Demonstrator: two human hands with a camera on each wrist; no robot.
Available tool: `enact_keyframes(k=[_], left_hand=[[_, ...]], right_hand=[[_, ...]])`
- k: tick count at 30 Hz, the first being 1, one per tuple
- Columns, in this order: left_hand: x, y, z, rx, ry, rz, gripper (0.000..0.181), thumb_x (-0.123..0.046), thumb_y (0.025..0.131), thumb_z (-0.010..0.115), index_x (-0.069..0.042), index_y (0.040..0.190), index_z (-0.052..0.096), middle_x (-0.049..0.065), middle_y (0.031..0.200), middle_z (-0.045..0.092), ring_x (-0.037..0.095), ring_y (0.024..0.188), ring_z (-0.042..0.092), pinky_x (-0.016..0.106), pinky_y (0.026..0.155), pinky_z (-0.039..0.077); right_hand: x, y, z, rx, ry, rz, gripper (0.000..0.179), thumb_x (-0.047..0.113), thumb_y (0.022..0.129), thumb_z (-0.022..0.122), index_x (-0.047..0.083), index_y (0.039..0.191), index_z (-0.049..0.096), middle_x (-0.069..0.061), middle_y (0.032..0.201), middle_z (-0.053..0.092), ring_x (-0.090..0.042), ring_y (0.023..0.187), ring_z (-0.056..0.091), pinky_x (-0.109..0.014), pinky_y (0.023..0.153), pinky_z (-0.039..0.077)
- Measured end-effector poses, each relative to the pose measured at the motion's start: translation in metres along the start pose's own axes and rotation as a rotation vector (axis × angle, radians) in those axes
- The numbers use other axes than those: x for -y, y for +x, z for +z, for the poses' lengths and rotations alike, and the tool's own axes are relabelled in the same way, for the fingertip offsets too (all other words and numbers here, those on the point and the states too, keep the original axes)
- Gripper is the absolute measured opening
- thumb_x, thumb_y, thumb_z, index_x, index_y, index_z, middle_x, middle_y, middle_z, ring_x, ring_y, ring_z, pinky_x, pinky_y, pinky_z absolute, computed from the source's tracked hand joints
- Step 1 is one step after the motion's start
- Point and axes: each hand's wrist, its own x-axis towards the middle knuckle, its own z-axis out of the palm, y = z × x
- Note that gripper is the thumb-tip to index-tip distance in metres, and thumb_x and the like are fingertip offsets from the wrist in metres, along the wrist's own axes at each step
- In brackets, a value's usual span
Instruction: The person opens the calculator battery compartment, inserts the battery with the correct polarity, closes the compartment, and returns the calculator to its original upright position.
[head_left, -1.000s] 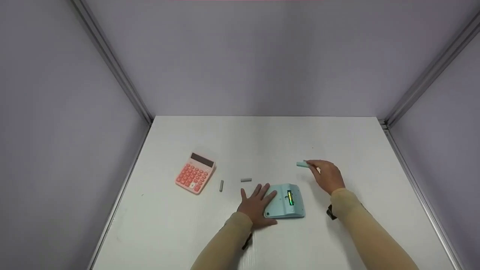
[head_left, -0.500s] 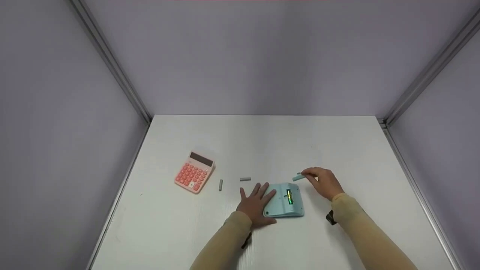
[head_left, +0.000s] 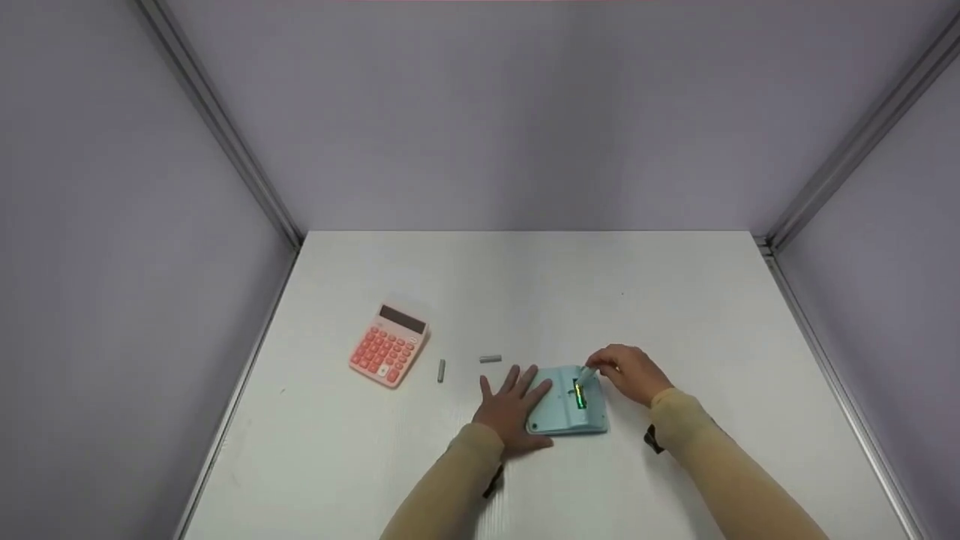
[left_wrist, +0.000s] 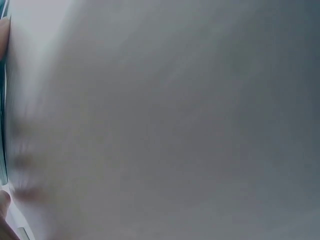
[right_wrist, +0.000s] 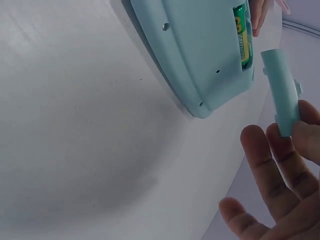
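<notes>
A light blue calculator (head_left: 553, 409) lies face down on the white table. Its battery slot is uncovered, and a green and yellow battery (right_wrist: 242, 37) sits inside. The left hand (head_left: 508, 416), fingers spread straight, rests on the calculator's left side and the table beside it. Between thumb and fingers the right hand (head_left: 634, 373) pinches one end of a light blue battery cover (right_wrist: 281, 90). In the head view the cover is over the top end of the slot; the right wrist view shows it apart from the calculator, its small tabs visible.
A pink calculator (head_left: 390, 345) lies face up to the left. Two grey batteries, an upright-lying one (head_left: 441, 370) and a sideways one (head_left: 490, 358), lie between it and the blue calculator. Grey panels (head_left: 525, 112) stand around the table.
The right hand has brought the battery cover toward the person and left, from beyond the blue calculator to above its slot. The left hand has stayed in place.
</notes>
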Motion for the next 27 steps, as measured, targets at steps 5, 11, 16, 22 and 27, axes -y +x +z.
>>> enact_keyframes(k=[5, 11, 16, 22, 27], left_hand=[[0.0, 0.0, 0.0, -0.015, -0.031, 0.001, 0.103, -0.09, 0.07, 0.039, -0.041, 0.153, 0.005, -0.005, 0.162, 0.004, 0.026, 0.147, 0.006, 0.075, 0.102, 0.018], [0.0, 0.001, 0.0, -0.015, -0.036, -0.006, 0.103, -0.091, 0.069, 0.037, -0.042, 0.153, 0.002, -0.007, 0.161, 0.002, 0.025, 0.147, 0.005, 0.074, 0.102, 0.018], [0.001, 0.002, 0.002, -0.021, -0.038, -0.005, 0.104, -0.092, 0.068, 0.036, -0.043, 0.153, 0.002, -0.007, 0.161, 0.001, 0.025, 0.147, 0.004, 0.075, 0.102, 0.017], [0.001, 0.003, 0.005, -0.008, -0.029, -0.009, 0.104, -0.093, 0.068, 0.035, -0.043, 0.152, 0.0, -0.007, 0.161, 0.001, 0.025, 0.147, 0.004, 0.075, 0.102, 0.016], [0.001, 0.002, 0.004, -0.011, -0.023, -0.005, 0.103, -0.093, 0.068, 0.034, -0.042, 0.153, 0.003, -0.006, 0.162, 0.003, 0.025, 0.147, 0.006, 0.075, 0.102, 0.018]], right_hand=[[0.003, 0.004, 0.002, 0.025, 0.005, -0.029, 0.02, 0.003, 0.093, 0.062, 0.017, 0.104, 0.072, 0.007, 0.097, 0.066, -0.013, 0.09, 0.064, -0.033, 0.081, 0.055], [0.005, 0.008, 0.003, 0.021, -0.037, -0.087, 0.022, 0.001, 0.09, 0.063, 0.016, 0.102, 0.073, 0.007, 0.095, 0.066, -0.012, 0.089, 0.063, -0.036, 0.081, 0.055], [0.005, 0.009, 0.004, 0.022, -0.057, -0.075, 0.021, 0.004, 0.091, 0.063, 0.019, 0.102, 0.073, 0.009, 0.096, 0.065, -0.009, 0.091, 0.061, -0.035, 0.084, 0.053], [0.006, 0.008, 0.007, 0.032, -0.054, -0.08, 0.02, 0.004, 0.091, 0.064, 0.018, 0.102, 0.073, 0.01, 0.096, 0.065, -0.01, 0.092, 0.061, -0.036, 0.086, 0.053], [0.008, 0.006, 0.011, 0.06, -0.057, -0.052, 0.024, 0.001, 0.089, 0.065, 0.019, 0.103, 0.073, 0.012, 0.097, 0.064, -0.01, 0.094, 0.061, -0.037, 0.088, 0.052]])
